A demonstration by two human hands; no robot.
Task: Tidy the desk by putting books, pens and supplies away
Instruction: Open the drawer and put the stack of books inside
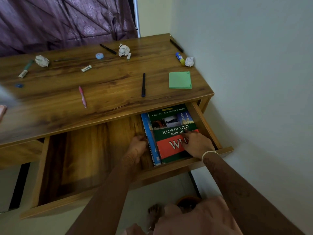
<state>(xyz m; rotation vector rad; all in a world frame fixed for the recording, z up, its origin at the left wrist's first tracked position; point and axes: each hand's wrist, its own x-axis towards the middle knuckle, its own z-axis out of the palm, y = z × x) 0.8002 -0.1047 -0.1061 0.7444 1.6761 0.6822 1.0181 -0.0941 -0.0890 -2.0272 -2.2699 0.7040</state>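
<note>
green illustrated book (171,133) lies flat atop a blue spiral-bound book (149,131), right end of the open drawer (207,126). stiff, glossy, likely slippery; best squared by the edges. right hand (196,146) flat on the cover, fingers relaxed. left hand (137,146) curled against the spiral edge, grip unclear. black pen (143,84) and green sticky pad (180,80) lie near the desk (110,107) front edge.

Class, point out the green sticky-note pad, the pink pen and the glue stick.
green sticky-note pad (180,80): head view, middle of its top sheet.
pink pen (82,97): head view, middle of its barrel.
glue stick (180,58): head view, middle of its tube.
</note>
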